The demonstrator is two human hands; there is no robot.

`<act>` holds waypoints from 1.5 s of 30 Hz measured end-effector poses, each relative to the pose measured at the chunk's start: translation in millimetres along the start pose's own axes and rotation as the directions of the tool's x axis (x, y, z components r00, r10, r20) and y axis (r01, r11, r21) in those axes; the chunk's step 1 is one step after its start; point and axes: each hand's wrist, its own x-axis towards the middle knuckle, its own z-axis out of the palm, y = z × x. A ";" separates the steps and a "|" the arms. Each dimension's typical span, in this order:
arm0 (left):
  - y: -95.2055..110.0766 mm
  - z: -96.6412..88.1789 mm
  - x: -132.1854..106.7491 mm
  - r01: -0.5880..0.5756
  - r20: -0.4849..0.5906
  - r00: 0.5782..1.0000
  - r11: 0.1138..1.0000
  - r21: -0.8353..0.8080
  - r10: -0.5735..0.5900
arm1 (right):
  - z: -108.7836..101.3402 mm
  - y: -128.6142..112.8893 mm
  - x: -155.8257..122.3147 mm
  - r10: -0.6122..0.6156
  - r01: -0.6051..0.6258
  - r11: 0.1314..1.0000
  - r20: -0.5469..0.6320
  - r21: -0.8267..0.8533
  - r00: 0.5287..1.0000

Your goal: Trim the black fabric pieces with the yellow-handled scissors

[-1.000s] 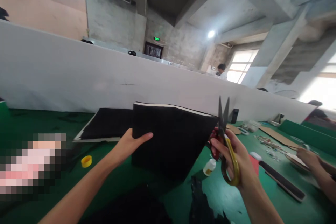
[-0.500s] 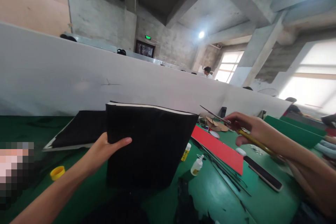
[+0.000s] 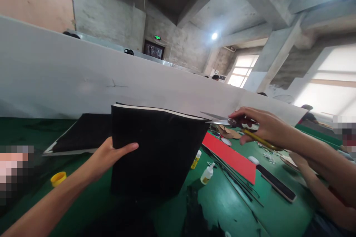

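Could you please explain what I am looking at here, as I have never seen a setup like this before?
There is no machine here: the work is done by a person's two bare hands. The view comes from a camera worn on that person's head, looking forward and down.

The left hand holds a black panel upright, with a pale strip along its top edge. The right hand holds yellow-handled scissors, their blades at the panel's upper right corner.

On the green table lie another black panel, a yellow ring, a red sheet and thin dark strips; a small white bottle stands nearby.
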 end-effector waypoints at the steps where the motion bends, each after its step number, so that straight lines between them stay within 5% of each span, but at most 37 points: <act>1: 0.5 0.3 -0.1 0.001 -0.005 1.000 1.000 0.003 -0.001 | 0.9 0.7 0.8 -0.011 0.011 1.000 0.018 0.008 1.000; 13: -1.0 -0.8 0.0 -0.003 -0.032 0.999 0.999 0.045 0.005 | 5.2 -6.6 6.9 -0.031 0.028 0.999 0.081 0.036 0.996; 45: 22.1 8.7 -10.7 0.076 -0.070 0.995 0.997 0.031 -0.073 | -6.3 -26.4 -12.5 0.055 -0.054 0.993 0.004 -0.109 0.998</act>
